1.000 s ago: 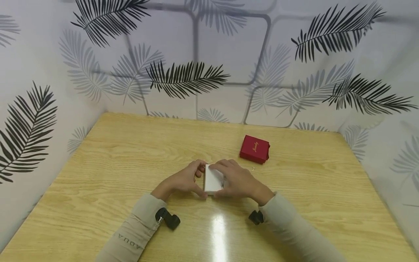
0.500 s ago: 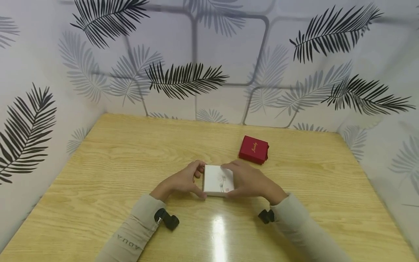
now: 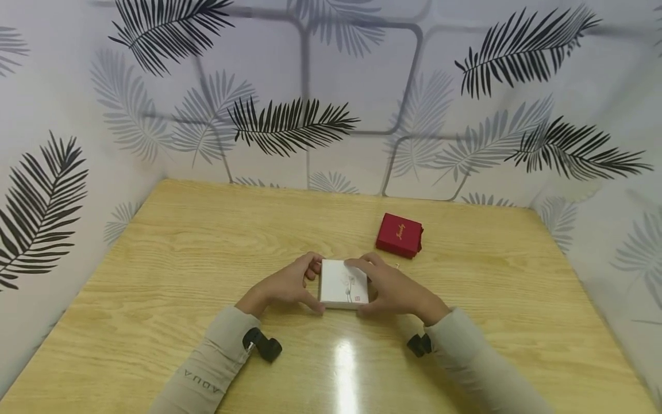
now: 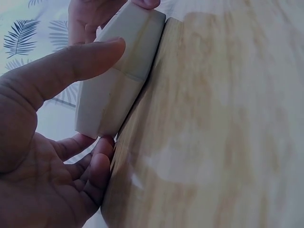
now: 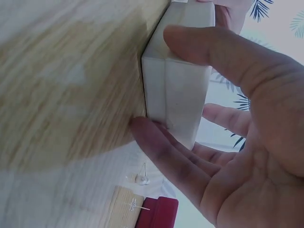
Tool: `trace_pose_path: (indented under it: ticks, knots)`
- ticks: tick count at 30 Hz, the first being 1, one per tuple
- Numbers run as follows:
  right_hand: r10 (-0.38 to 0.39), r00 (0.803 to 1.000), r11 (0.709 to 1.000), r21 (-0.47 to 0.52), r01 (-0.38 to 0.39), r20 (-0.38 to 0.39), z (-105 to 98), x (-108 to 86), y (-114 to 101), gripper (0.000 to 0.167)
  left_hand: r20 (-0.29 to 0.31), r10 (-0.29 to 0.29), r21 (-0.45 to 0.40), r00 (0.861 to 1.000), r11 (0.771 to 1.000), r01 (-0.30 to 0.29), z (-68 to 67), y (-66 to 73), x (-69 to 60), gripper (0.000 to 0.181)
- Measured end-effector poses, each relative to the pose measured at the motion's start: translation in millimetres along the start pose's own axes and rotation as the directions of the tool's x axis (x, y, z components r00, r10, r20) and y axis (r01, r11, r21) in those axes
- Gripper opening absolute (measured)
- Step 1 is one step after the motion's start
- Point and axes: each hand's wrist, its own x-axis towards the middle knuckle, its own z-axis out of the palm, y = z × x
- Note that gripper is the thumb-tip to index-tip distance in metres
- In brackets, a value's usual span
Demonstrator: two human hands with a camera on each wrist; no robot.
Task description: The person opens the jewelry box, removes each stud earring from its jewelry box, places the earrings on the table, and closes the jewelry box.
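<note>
A small square white box (image 3: 336,282) with a faint flower print on its top rests on the table between both hands. From its left side my left hand (image 3: 292,284) holds it, thumb on the near side and fingers at the far corner. My right hand (image 3: 395,290) grips the right end, with the thumb on the near side and fingertips round the far part. Along the white box (image 5: 178,85) runs a seam between lid and base in the right wrist view. In the left wrist view, the left thumb (image 4: 102,54) lies against its side. The inside is hidden.
A dark red box (image 3: 399,234) with gold lettering sits behind and right of the hands. Near it lie small shiny pieces with thin pins, one a pearl-like stud (image 5: 143,179). Patterned walls stand behind and beside the wooden table (image 3: 207,224).
My right hand has shifted right across the white box, uncovering the flower print on its top, and now grips the right end. The left hand has stayed about where it was.
</note>
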Motion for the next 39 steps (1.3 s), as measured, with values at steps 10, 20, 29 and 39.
trace_pose_path:
  ticks: [10, 20, 29, 39]
  knots:
    - [0.024, 0.999, 0.999, 0.047, -0.026, 0.028, -5.7, 3.5, -3.4, 0.089, 0.017, 0.009, -0.031, 1.0, 0.999, -0.008, -7.3, 0.6, 1.1, 0.096]
    - [0.017, 1.0, 0.995, 0.102, -0.018, 0.005, -19.2, 1.5, -4.2, 0.087, 0.014, 0.031, -0.166, 0.999, 0.986, -0.028, -6.2, 11.4, 0.1, 0.097]
    - [-0.015, 1.0, 0.992, 0.125, 0.017, -0.016, -38.2, 13.6, -1.1, 0.087, -0.039, -0.015, -0.171, 0.999, 0.985, 0.008, -16.7, 27.2, 6.8, 0.1]
    - [0.0, 0.999, 0.995, 0.102, 0.003, -0.035, -63.1, 44.8, 6.1, 0.088, -0.103, -0.051, -0.188, 0.993, 0.982, 0.031, -45.9, 41.0, 35.9, 0.095]
